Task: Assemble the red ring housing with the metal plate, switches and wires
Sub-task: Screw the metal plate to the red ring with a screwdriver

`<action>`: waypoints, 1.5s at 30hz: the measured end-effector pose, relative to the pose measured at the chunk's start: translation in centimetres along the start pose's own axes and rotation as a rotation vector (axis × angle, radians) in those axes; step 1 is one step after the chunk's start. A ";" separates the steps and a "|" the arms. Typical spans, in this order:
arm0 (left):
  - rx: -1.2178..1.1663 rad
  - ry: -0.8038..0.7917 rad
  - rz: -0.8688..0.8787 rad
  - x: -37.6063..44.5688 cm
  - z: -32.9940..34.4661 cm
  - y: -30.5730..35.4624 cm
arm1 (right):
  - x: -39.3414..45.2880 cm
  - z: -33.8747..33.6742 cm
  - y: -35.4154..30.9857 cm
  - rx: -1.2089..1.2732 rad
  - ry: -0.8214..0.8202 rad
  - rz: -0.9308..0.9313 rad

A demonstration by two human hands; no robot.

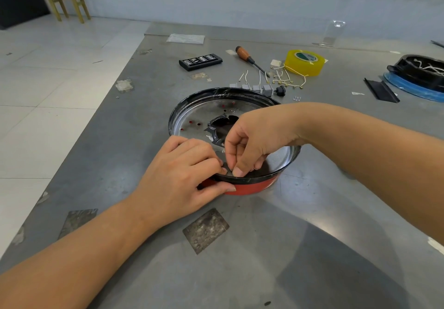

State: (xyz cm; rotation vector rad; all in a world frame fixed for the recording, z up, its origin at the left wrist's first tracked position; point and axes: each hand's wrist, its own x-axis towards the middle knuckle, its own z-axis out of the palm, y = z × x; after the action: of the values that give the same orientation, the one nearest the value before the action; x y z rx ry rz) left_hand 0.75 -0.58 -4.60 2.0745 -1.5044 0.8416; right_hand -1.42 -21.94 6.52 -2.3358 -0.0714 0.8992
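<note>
The red ring housing (254,186) with its black rim sits mid-table, and the round metal plate (204,113) with small holes and a torn dark centre lies inside it. My left hand (182,171) grips the near rim, thumb on the red outer wall and fingers curled over the edge. My right hand (249,140) reaches in from the right, its fingertips pinching at the rim right beside the left fingers. Several grey switches (257,88) stand in a row behind the housing. Loose wires (288,79) with brass terminals lie just beyond them.
A screwdriver (249,59), a yellow tape roll (304,62) and a black bit case (200,61) lie at the back. A small black plug (280,90) and tiny screws (297,98) sit near the switches. A black and blue housing (418,75) is far right.
</note>
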 end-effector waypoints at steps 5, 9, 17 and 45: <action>-0.015 0.001 -0.012 0.0 0.0 0.1 | -0.5 -0.5 0.6 0.057 -0.015 -0.019; -0.013 0.002 0.003 0.0 -0.1 0.1 | -1.7 -1.0 1.8 0.141 0.265 -0.099; -0.059 0.015 0.056 0.4 0.1 0.9 | -5.3 -0.4 11.9 -0.033 1.262 0.055; -0.002 -0.097 -0.160 2.0 -0.9 3.4 | -5.3 3.1 16.6 -0.351 1.389 0.260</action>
State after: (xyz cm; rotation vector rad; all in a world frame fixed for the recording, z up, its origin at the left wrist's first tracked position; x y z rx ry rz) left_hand -2.21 -2.38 -2.54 2.2283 -1.3644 0.6881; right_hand -10.13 -34.92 -1.68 -2.8046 0.6900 -0.8273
